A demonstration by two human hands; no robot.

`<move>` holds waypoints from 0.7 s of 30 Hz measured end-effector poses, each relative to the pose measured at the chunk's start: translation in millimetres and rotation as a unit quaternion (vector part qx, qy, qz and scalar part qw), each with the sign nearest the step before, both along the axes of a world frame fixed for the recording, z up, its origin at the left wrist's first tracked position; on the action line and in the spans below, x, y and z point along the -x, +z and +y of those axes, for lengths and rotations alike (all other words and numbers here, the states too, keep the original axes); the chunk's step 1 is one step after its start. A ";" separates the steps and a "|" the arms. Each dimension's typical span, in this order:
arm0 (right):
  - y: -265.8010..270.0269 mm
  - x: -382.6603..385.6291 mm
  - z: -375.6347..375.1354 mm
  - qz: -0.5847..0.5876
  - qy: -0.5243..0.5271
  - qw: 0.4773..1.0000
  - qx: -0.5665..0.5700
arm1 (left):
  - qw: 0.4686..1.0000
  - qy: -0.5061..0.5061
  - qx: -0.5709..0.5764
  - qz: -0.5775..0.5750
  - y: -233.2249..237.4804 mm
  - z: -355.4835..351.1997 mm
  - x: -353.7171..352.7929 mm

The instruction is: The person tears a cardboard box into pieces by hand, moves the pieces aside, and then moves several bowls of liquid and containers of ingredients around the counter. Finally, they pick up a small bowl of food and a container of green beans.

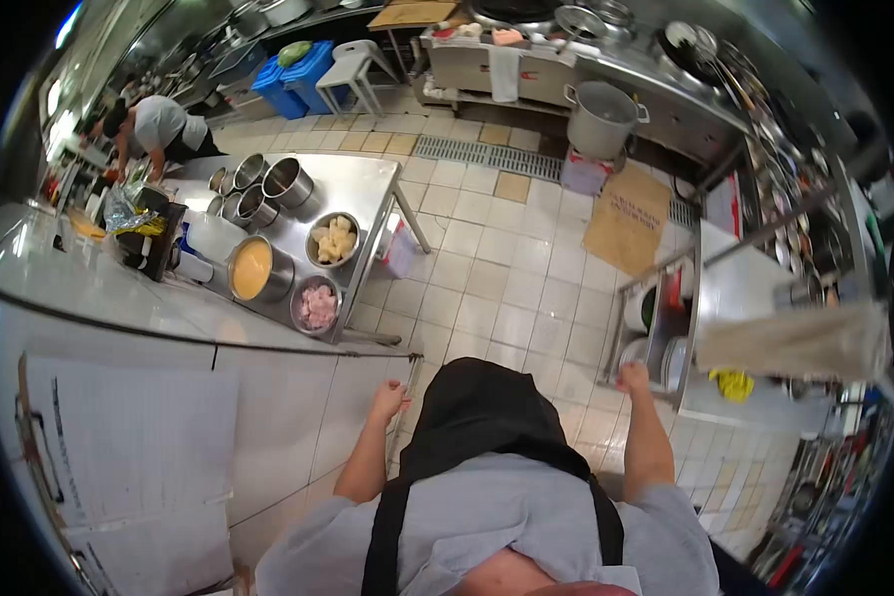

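My left hand is beside the end of the white tiled wall, with its fingers curled in and nothing visible in them. My right hand, also closed with nothing showing in it, overlaps the corner of a low metal shelf unit. Ahead of my left hand, a steel table bears a bowl of pink raw meat, a bowl of pale yellow chunks and a pot of orange liquid. Several empty-looking steel pots stand behind them.
A large pot stands near the cooking range. Flattened cardboard lies on the tiled floor. A co-worker bends over at far left. On the right are a counter and a yellow cloth.
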State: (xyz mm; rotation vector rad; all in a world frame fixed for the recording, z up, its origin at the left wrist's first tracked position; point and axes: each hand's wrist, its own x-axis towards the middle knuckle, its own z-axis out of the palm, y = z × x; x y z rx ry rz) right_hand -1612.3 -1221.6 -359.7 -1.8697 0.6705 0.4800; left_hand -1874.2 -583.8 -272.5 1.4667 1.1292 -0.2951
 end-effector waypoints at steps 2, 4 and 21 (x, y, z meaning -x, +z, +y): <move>53.4 -123.0 48.6 -0.067 0.091 0.994 -0.004 | 0.999 0.015 0.000 -0.031 17.9 -10.0 -43.2; 86.9 -215.2 109.1 -0.125 0.064 0.988 -0.061 | 0.997 0.025 0.006 -0.069 21.1 -10.5 -92.5; -51.7 -334.8 152.7 0.200 0.535 0.795 0.206 | 0.952 -0.043 0.047 -0.299 118.0 118.6 -654.1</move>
